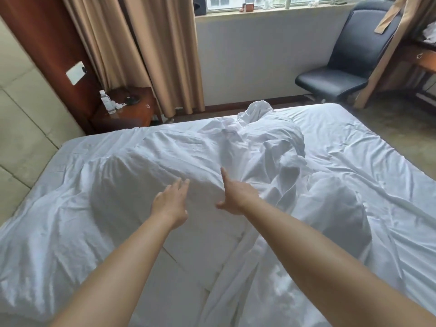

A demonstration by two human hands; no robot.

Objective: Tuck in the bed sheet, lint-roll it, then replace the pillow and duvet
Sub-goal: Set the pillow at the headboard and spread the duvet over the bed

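We list: tan curtains (132,43) at the window; a wooden bedside table (127,114) carrying a clear plastic water bottle (107,101) and a dark object we cannot identify; a black leather office chair (349,55); a white wall switch plate (75,73); a small brown box (249,6) on the windowsill (271,11).

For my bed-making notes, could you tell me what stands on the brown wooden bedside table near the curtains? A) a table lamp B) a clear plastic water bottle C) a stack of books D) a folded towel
B: a clear plastic water bottle stands upright on the brown wooden bedside table, at its edge nearest the headboard.
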